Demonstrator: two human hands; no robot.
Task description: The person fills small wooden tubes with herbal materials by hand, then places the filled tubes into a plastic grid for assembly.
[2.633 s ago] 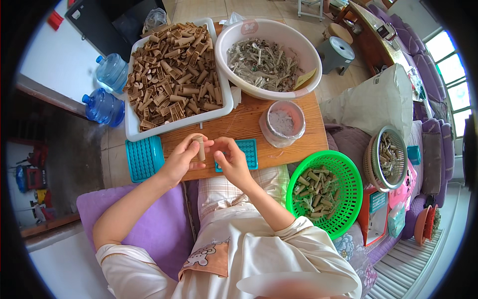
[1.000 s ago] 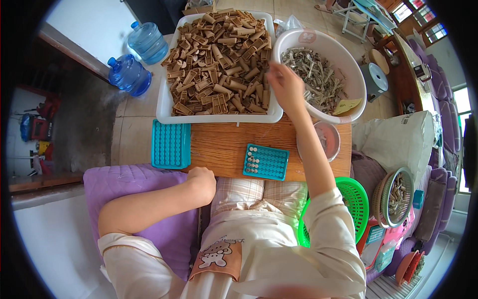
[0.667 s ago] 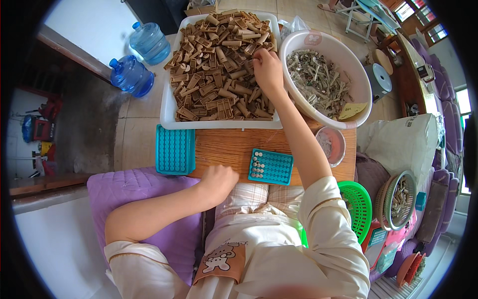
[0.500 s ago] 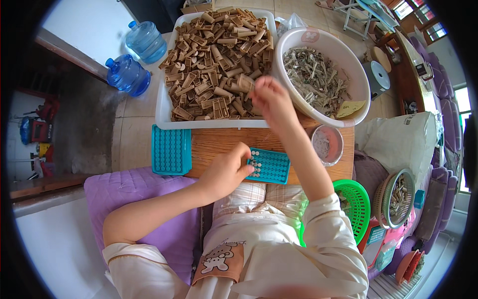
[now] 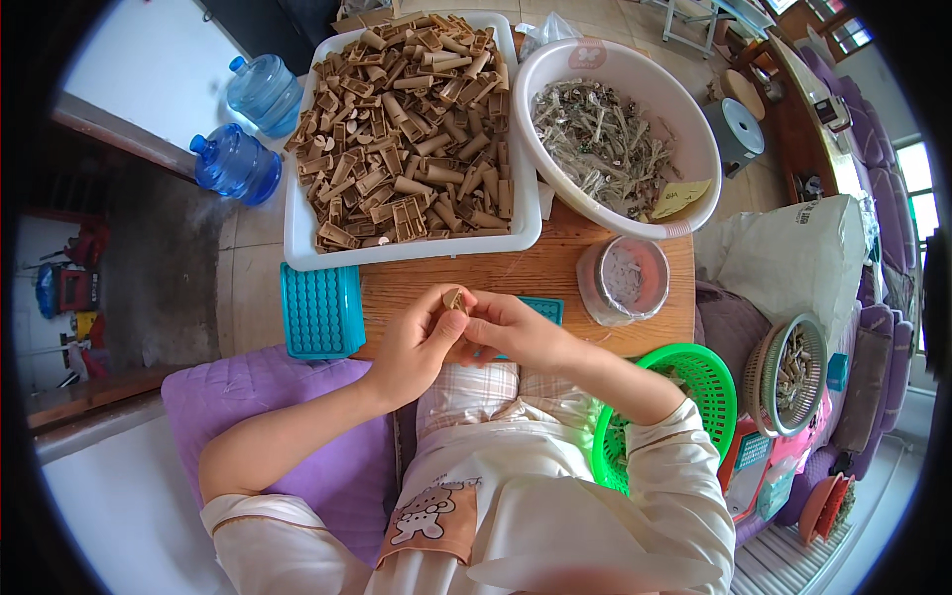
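My two hands meet over the near edge of the wooden table, in front of my lap. Between the fingertips is a small brown plastic part [image 5: 453, 298], with only one end showing. My left hand [image 5: 415, 342] is closed round it, thumb against its near side. From the right, my right hand [image 5: 518, 335] presses its thumb and fingers to the same part; the lower fingers are partly hidden. Behind the right hand lies a teal dimpled tray [image 5: 543, 309], mostly covered by that hand. Whether a smaller piece is also pinched cannot be seen.
A white tray [image 5: 529, 236] heaped with brown plastic parts stands at the back. Beside it is a white basin [image 5: 699, 129] of clear thin pieces. A small tub [image 5: 595, 288], stacked teal trays [image 5: 323, 309], a green basket [image 5: 716, 397] and two blue water bottles [image 5: 238, 169] surround me.
My right hand has come back from the white tray with a brown part and joined my left. My left hand has moved off the teal tray's small round pieces. The view has shifted slightly.
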